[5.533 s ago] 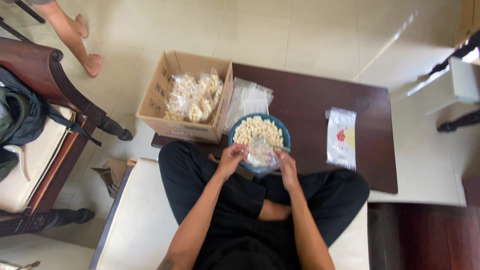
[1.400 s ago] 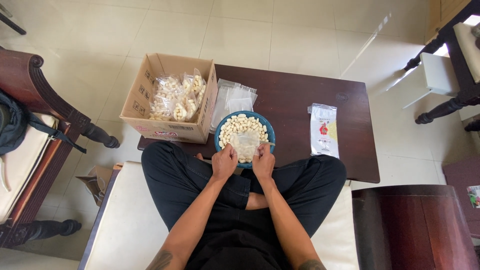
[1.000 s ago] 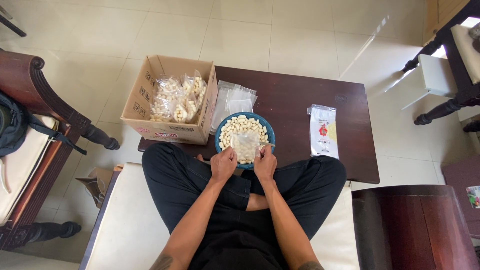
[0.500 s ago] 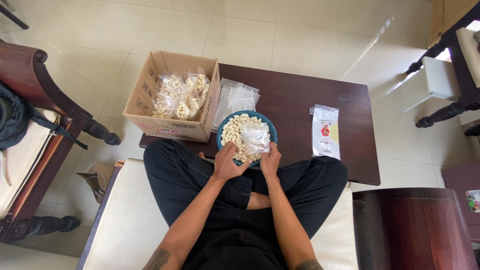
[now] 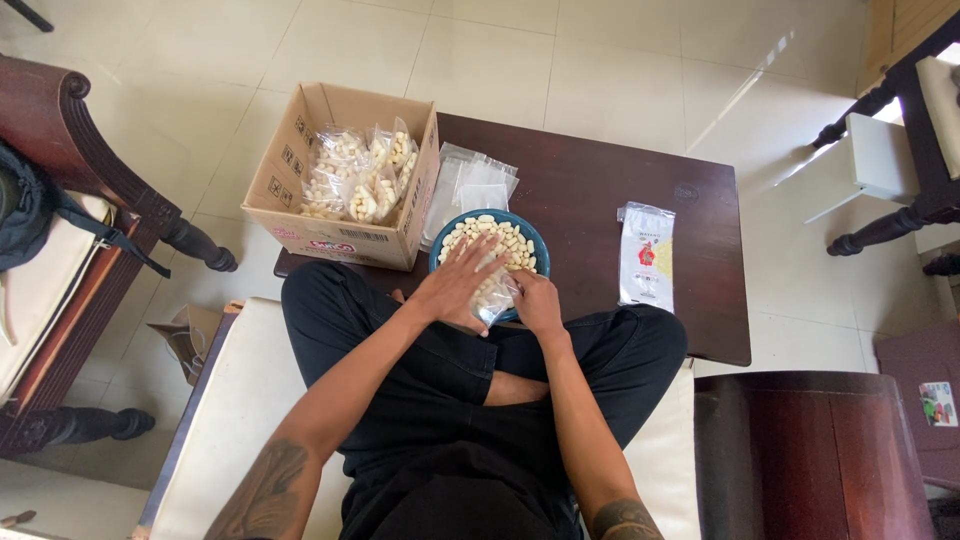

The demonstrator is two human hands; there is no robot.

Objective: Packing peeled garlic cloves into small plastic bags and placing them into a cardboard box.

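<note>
Near the frame's centre, on the near edge of the dark rectangular wooden table [image 5: 600, 200], stands the round blue bowl of pale oblong snacks [image 5: 490, 240]. Filling goes best with the small clear plastic bag [image 5: 493, 297] kept low over the bowl's rim, mouth held wide, so strays fall back in. The left hand [image 5: 455, 285] lies spread and flat over the snacks, gripping nothing that I can see; the right hand [image 5: 535, 300] pinches the bag, which looks partly filled, glossy and crumpled.
</note>
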